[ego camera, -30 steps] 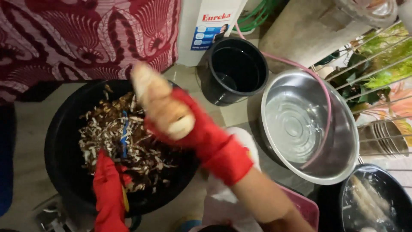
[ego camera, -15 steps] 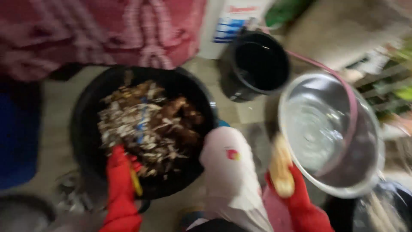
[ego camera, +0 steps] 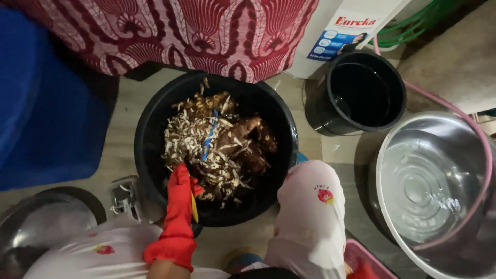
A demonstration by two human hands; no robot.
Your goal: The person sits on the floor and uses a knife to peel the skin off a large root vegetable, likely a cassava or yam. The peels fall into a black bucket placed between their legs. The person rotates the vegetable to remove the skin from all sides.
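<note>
Your left hand (ego camera: 180, 199), in a red rubber glove, reaches over the near rim of the black basin (ego camera: 155, 129) on the floor, its fingers (ego camera: 181, 174) pressed together and dipped into the heap of pale peelings (ego camera: 199, 142). A yellow-handled tool (ego camera: 194, 206) lies against the palm; whether the fingers close round it cannot be told. Brown unpeeled roots (ego camera: 253, 137) sit on the far right side of the basin, touching the peelings. A blue strip (ego camera: 209, 135) lies across the middle of the heap. Only a scrap of red glove (ego camera: 361, 270) shows at the bottom edge, right of the basin, so the right hand's grip cannot be judged.

To the basin's right stand a black bucket (ego camera: 361, 93) and a steel bowl of water (ego camera: 429, 191). Work from the basin's right side, where the roots lie exposed, and keep the tool's edge turned away from your knee (ego camera: 310, 206), which is just beside the rim.
</note>
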